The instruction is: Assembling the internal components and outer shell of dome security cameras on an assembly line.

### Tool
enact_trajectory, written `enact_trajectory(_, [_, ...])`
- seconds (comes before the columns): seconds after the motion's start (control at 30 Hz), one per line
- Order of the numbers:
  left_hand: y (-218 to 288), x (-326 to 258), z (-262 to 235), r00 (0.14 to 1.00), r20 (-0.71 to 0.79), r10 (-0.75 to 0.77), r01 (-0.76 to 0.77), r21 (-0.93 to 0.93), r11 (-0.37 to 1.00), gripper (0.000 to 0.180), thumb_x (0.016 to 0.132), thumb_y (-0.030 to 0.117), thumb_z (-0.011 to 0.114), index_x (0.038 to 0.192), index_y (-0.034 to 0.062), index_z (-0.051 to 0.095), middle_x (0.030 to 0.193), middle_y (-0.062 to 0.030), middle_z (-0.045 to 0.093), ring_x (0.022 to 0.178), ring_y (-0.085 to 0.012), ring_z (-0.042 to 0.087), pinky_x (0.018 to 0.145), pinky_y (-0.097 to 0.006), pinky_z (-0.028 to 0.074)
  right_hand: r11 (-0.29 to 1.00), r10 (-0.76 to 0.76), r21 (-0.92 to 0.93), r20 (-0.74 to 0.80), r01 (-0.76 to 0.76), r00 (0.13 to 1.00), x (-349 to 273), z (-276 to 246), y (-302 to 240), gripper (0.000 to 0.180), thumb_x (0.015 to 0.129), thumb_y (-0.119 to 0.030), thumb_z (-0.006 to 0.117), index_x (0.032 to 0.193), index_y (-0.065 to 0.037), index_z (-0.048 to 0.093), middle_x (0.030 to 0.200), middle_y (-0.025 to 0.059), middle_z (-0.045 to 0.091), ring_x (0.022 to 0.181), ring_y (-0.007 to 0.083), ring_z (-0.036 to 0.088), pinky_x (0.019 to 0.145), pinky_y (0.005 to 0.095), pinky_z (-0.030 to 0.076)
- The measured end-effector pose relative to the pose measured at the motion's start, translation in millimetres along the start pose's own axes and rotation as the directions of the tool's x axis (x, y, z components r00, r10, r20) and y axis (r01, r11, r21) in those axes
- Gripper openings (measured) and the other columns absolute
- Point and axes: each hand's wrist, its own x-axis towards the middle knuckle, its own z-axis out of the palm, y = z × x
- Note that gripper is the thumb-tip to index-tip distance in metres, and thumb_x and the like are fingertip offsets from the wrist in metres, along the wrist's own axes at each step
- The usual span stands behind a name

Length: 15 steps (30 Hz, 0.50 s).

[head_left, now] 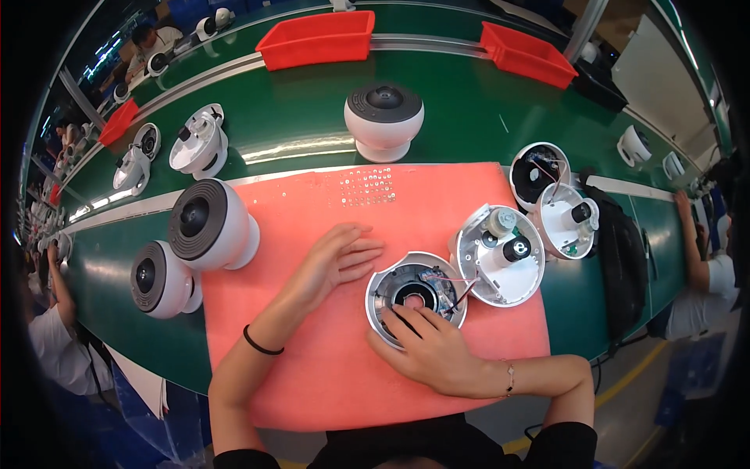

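Observation:
An opened round camera housing shell [375, 291] lies face-down on the pink mat [312, 375], showing its wired inside and a black central ring. My right hand [439, 356] grips its near side, thumb along the outer wall and fingers reaching inside toward the ring. What the fingertips touch there is partly hidden. Thin wires run from this shell to a white shell half [494, 273] beside it on the right, which carries a motor and a black cylinder. My left hand [340, 264] rests open and empty on the mat, fingers stretched toward the shell.
Small screws [367, 187] lie in rows at the mat's far edge. Assembled white-and-grey cameras stand at left [209, 223] and beyond the mat [384, 121]. Another opened camera [566, 223] sits at right, near a black bag [623, 270]. Red bins [316, 41] line the back; other people work nearby.

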Motion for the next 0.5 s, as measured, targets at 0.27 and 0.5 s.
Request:
enact_trajectory(0.27, [3.5, 13.4, 14.1, 0.998, 0.066, 0.01, -0.023, 0.207, 0.978, 0.036, 0.088, 0.03, 0.047, 0.116, 0.0073, 0.045, 0.118, -0.0131, 0.051, 0.114, -0.0214, 0.048, 0.096, -0.034, 0.038, 0.998, -0.04, 0.053, -0.026, 0.041, 0.999, -11.8, 4.8, 1.3, 0.021, 0.067, -0.015, 0.058, 0.088, -0.016, 0.058, 0.098, 0.0089, 0.056, 0.09, 0.0214, 0.055, 0.067, 0.0273, 0.047])
enact_trajectory(0.5, [-15.5, -20.4, 9.9, 0.974, 0.115, -0.193, 0.164, 0.226, 0.96, 0.056, 0.087, 0.029, 0.053, 0.13, 0.0007, 0.033, 0.121, -0.0136, 0.05, 0.109, -0.0207, 0.051, 0.088, -0.036, 0.046, 0.994, -0.016, 0.111, -0.071, 0.024, 0.997, -16.1, 7.7, 5.1, 0.026, 0.068, -0.014, 0.059, 0.093, -0.016, 0.059, 0.099, 0.0085, 0.056, 0.09, 0.0207, 0.055, 0.067, 0.0273, 0.046])
